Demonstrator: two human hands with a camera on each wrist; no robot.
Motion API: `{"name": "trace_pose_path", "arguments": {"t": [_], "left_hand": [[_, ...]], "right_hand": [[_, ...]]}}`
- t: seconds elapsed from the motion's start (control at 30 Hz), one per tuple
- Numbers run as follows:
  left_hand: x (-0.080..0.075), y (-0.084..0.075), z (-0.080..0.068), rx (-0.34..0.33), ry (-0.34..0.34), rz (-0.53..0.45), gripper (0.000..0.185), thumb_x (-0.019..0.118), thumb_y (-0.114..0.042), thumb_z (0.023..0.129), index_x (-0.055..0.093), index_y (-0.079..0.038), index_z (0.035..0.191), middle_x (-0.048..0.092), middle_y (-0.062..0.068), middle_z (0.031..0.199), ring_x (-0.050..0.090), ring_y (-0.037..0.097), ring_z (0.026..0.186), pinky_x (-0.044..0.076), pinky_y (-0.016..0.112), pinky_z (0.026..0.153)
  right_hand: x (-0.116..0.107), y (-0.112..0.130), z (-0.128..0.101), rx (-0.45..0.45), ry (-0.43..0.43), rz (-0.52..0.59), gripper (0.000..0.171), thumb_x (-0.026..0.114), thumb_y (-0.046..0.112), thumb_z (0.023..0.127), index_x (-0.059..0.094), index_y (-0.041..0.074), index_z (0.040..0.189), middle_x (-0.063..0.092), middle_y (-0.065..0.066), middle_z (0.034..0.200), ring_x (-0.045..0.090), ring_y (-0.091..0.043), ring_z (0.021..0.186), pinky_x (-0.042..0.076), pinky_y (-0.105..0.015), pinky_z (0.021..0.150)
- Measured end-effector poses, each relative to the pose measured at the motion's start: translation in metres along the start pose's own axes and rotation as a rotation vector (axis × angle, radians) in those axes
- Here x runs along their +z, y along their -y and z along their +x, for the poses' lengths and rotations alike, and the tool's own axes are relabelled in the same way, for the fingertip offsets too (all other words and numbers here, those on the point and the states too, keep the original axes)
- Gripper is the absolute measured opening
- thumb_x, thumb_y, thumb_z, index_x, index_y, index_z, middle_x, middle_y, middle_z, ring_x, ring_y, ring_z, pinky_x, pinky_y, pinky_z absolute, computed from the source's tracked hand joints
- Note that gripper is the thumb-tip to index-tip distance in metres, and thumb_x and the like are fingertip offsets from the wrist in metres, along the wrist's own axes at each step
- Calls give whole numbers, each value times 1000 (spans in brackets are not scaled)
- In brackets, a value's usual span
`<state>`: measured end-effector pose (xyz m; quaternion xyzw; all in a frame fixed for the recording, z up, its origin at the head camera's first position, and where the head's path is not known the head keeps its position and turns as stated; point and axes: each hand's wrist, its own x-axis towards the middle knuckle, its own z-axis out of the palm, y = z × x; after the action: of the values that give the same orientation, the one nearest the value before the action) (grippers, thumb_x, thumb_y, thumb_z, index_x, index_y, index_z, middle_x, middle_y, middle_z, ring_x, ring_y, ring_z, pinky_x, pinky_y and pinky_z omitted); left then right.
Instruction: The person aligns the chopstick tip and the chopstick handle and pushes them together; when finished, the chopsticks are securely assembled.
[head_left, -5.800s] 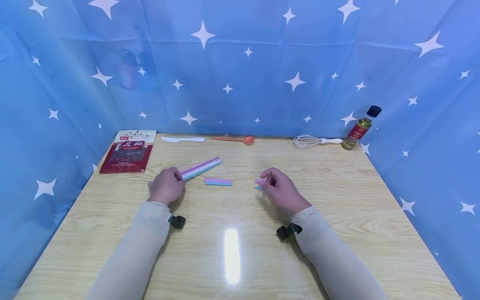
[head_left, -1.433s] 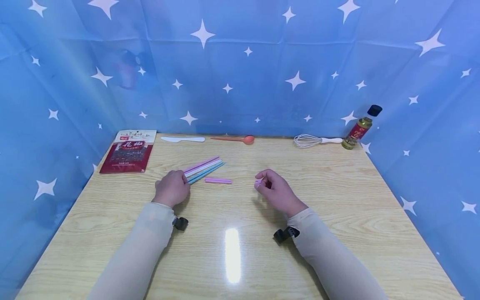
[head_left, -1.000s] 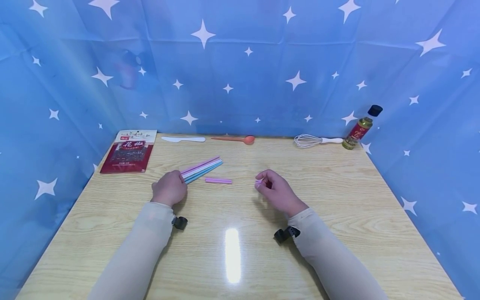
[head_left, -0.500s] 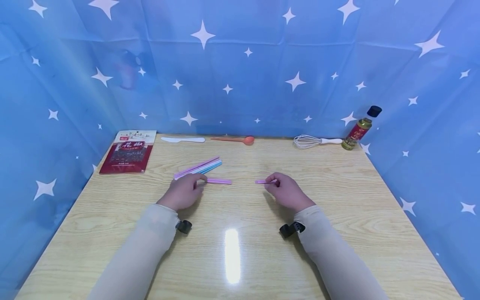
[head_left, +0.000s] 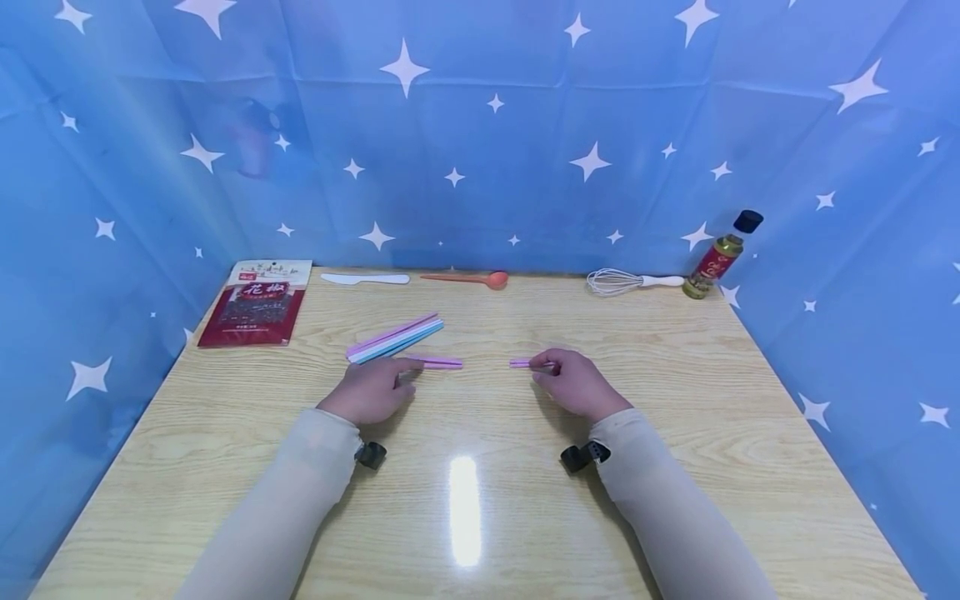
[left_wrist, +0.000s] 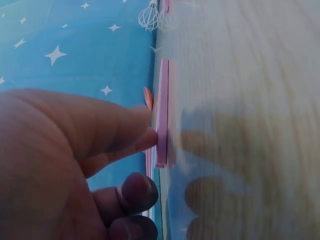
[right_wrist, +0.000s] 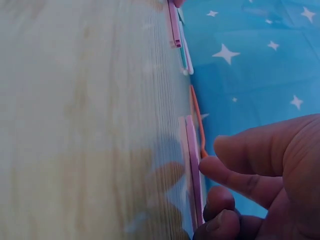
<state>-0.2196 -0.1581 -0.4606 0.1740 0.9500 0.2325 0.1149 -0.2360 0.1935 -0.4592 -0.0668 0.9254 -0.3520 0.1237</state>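
Two pink sticks (head_left: 444, 364) lie side by side on the table, left of centre. My left hand (head_left: 372, 390) reaches to their left end, its extended index fingertip at them and thumb apart below. In the left wrist view the fingertips meet the side of the pink stick (left_wrist: 162, 110). My right hand (head_left: 576, 385) covers most of another short pink stick piece (head_left: 519, 363); an index fingertip touches the pink stick (right_wrist: 194, 170) in the right wrist view, thumb raised off it. Behind the left hand slants a bundle of longer pink, white and blue sticks (head_left: 397, 337).
Along the table's back edge lie a white knife (head_left: 366, 279), an orange spoon (head_left: 495, 280) and a whisk (head_left: 617, 282). A red and white spice packet (head_left: 257, 303) is at back left, an oil bottle (head_left: 712, 265) at back right. A starry blue curtain (head_left: 480, 125) closes the back.
Blue sticks beside the pink ones at both spots have gone; more blue shows in the slanted bundle. My left hand has left that bundle for the pink pair; my right hand shifted slightly right.
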Motion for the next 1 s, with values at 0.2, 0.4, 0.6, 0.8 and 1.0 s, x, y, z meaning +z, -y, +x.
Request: {"name": "trace_pose_path", "arguments": {"t": [0.2, 0.4, 0.6, 0.8, 1.0], "left_hand": [[-1, 0, 0, -6, -35, 9, 24, 67, -21, 102, 69, -18, 126, 68, -2, 89, 58, 18, 80, 38, 66, 102], [0, 1, 0, -16, -28, 23, 8, 71, -17, 100, 65, -20, 95, 58, -5, 77, 52, 16, 72, 40, 56, 88], [1, 2, 2, -44, -33, 4, 12, 67, -14, 101, 64, -19, 90, 60, -3, 81, 54, 17, 77, 42, 52, 90], [3, 0, 2, 27, -77, -91, 5, 66, -13, 103, 65, -12, 99, 62, 0, 93, 55, 18, 83, 47, 39, 83], [2, -4, 3, 95, -92, -229, 6, 64, -15, 105, 64, -9, 108, 64, 0, 96, 54, 18, 81, 48, 35, 76]], "right_hand": [[1, -1, 1, -8, -18, 7, 25, 64, 20, 104, 72, 9, 125, 68, -10, 102, 55, -21, 72, 46, -35, 66], [0, 1, -1, -22, -12, -66, 14, 69, 14, 99, 73, 9, 112, 70, -10, 104, 60, -22, 85, 48, -35, 73], [1, 7, -5, 0, 27, -176, 6, 71, 12, 98, 69, 9, 93, 64, -5, 88, 56, -21, 75, 46, -33, 66], [5, 16, -8, -107, 26, -112, 8, 65, 13, 103, 65, 9, 96, 59, -4, 83, 53, -18, 73, 44, -32, 67], [10, 28, -12, -276, 17, 61, 4, 63, 10, 105, 62, 10, 101, 55, -1, 83, 49, -17, 73, 42, -28, 66]]}}
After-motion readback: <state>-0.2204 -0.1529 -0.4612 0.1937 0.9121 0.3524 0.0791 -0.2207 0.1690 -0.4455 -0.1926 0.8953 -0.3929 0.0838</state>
